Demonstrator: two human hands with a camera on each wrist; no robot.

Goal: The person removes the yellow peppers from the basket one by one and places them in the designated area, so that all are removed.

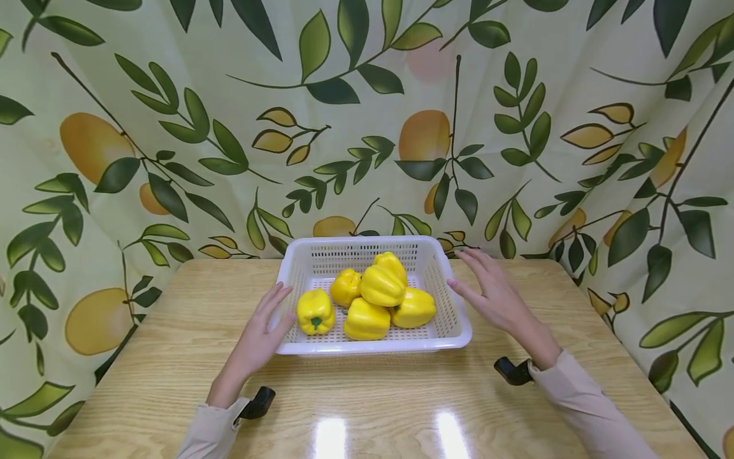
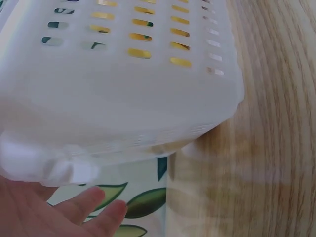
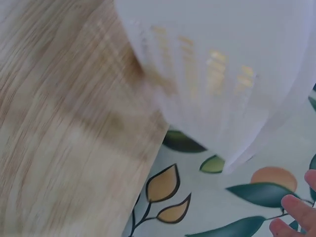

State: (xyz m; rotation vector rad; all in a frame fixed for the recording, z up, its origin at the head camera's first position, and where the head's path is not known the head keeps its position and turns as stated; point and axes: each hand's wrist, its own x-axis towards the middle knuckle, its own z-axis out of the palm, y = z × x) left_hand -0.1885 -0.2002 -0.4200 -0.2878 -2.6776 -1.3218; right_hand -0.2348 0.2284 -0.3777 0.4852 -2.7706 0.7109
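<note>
Nearest, two pale sleeves (image 1: 585,395) come in over the wood-grain table (image 1: 373,401), each with a black wrist device (image 1: 258,403) at the cuff. Beyond them, the left hand (image 1: 257,335) is spread with loosely extended fingers at the left end of a white plastic basket (image 1: 373,346), the thumb by the rim; it grips nothing, and whether it touches the rim cannot be told. The right hand (image 1: 496,296) lies likewise at the right end, fingers long and apart, holding nothing; its wrist view shows fingertips clear of the slotted wall. The basket stands upright toward the table's far edge, between the hands. It looks light and fairly stiff, though thin walls might flex a little under load, and the smooth plastic could slide in dry fingers; the rolled rim at the two short ends seems the best hold, fingers hooked beneath, both sides level. Inside sit six glossy yellow bell peppers (image 1: 383,285), some piled right of centre, so that end may weigh more; they look firm, slick and apt to roll if tilted. Farthest, a leaf-and-fruit-printed cloth (image 1: 355,57) hangs behind.
</note>
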